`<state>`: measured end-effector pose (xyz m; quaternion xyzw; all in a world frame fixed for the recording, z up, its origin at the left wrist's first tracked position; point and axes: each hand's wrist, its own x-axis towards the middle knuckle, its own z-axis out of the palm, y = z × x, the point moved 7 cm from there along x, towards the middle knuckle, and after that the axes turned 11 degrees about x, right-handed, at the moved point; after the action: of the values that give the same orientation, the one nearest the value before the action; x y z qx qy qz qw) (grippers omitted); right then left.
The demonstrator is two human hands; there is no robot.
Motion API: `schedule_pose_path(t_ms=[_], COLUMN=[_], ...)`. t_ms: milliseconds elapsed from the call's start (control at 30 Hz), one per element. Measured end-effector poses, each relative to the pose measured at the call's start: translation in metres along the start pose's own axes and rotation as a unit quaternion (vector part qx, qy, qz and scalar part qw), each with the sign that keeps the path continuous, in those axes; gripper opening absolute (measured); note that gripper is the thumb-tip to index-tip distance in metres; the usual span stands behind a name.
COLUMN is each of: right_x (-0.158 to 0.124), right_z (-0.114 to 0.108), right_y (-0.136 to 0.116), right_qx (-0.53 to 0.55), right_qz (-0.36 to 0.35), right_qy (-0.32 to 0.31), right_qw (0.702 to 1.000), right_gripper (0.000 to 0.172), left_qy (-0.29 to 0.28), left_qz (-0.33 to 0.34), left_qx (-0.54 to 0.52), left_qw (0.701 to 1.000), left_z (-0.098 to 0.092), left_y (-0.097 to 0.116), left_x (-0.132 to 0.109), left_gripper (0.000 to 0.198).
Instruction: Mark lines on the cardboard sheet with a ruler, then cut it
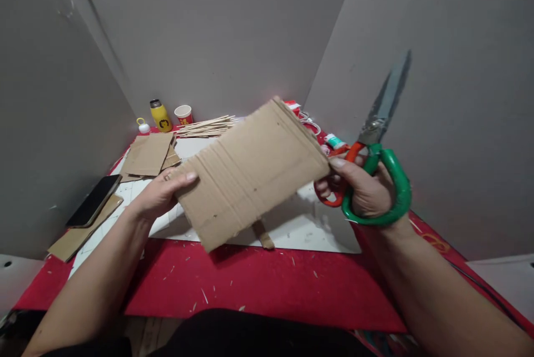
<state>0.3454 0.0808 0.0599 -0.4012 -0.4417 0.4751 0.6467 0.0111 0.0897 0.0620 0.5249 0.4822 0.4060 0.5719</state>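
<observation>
A creased piece of brown cardboard (254, 170) is held up at a tilt over the table. My left hand (167, 190) pinches its left edge, thumb on top. My right hand (367, 187) grips its right corner between thumb and fingers. Large scissors (377, 129) with one green and one orange handle hang on that same right hand, blades closed together and pointing up. Beneath the cardboard lies a white sheet (321, 223), with a narrow cardboard strip (263, 234) on it.
Cut cardboard pieces (146, 154) lie at the left, beside a phone (94, 201) on more cardboard. Wooden sticks (206, 126), a paper cup (183, 114) and a yellow bottle (161, 117) are at the back. Scraps dot the red tablecloth (267, 290). Grey walls surround the table.
</observation>
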Motion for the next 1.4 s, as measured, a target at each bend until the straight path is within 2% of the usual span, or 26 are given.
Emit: schedule_pose_path(t_ms=[100, 200, 400, 533, 667, 800, 900, 1000, 1100, 1267, 1400], right_x=[-0.002, -0.011, -0.041, -0.054, -0.055, -0.05, -0.049, -0.05, -0.049, -0.049, -0.048], right_z=[0.005, 0.019, 0.054, 0.065, 0.063, 0.053, 0.053, 0.058, 0.058, 0.051, 0.05], right_y=[0.003, 0.01, 0.038, 0.049, 0.048, 0.04, 0.027, 0.018, 0.016, 0.036, 0.048], right_qx=[0.03, 0.047, 0.08, 0.061, -0.002, -0.029, -0.053, -0.07, -0.051, 0.062, 0.073], right_qz=[0.011, 0.022, 0.094, 0.114, 0.103, 0.063, 0.02, 0.012, 0.022, 0.088, 0.096], right_qy=[0.031, 0.031, -0.046, -0.097, -0.136, -0.133, -0.147, -0.158, -0.13, -0.081, -0.082], right_qw=[0.999, 0.998, 0.991, 0.987, 0.985, 0.989, 0.988, 0.985, 0.99, 0.991, 0.989], right_gripper=[0.035, 0.044, 0.042, 0.041, 0.036, 0.029, 0.022, 0.018, 0.019, 0.036, 0.038], left_qy=[0.047, 0.062, 0.041, 0.029, -0.01, -0.12, -0.149, -0.127, -0.088, -0.034, -0.007], left_qz=[0.043, 0.069, 0.077, 0.062, 0.042, 0.029, 0.025, 0.02, 0.021, 0.039, 0.057], left_qx=[-0.042, -0.072, -0.104, -0.104, -0.079, -0.048, -0.041, -0.027, -0.01, -0.048, -0.082], left_qw=[0.997, 0.993, 0.991, 0.992, 0.996, 0.991, 0.988, 0.991, 0.996, 0.997, 0.995], left_z=[0.001, 0.008, 0.034, 0.051, 0.058, 0.055, 0.049, 0.05, 0.056, 0.056, 0.053], left_y=[0.002, 0.004, 0.003, -0.004, -0.008, -0.006, -0.006, -0.01, -0.015, -0.011, -0.004], left_x=[0.004, 0.003, -0.009, -0.014, -0.018, -0.021, -0.02, -0.018, -0.016, -0.017, -0.02], left_gripper=[0.034, 0.037, 0.048, 0.052, 0.049, 0.054, 0.054, 0.054, 0.056, 0.038, 0.037])
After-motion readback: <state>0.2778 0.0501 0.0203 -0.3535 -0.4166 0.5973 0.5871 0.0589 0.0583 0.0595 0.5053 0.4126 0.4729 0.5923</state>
